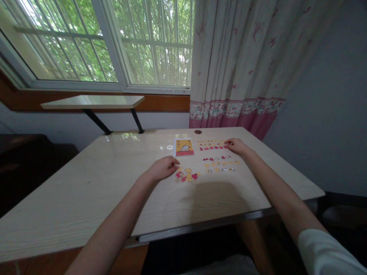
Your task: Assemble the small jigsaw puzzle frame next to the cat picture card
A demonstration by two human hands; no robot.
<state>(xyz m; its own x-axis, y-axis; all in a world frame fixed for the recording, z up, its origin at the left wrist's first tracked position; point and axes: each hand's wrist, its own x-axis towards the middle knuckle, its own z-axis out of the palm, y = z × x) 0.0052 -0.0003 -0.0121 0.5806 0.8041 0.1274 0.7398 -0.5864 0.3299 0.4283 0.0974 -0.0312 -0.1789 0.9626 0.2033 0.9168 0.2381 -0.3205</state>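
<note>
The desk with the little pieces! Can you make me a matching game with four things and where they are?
Things:
1. picture card
2. left hand
3. right hand
4. curtain

Places:
A. at the right end of the upper red row
B. hanging beside the window glass
C. lying flat on the desk, left of the upper red row
D. just left of the loose pieces

Right pairs: 1-C, 2-D, 3-A, 4-B
</note>
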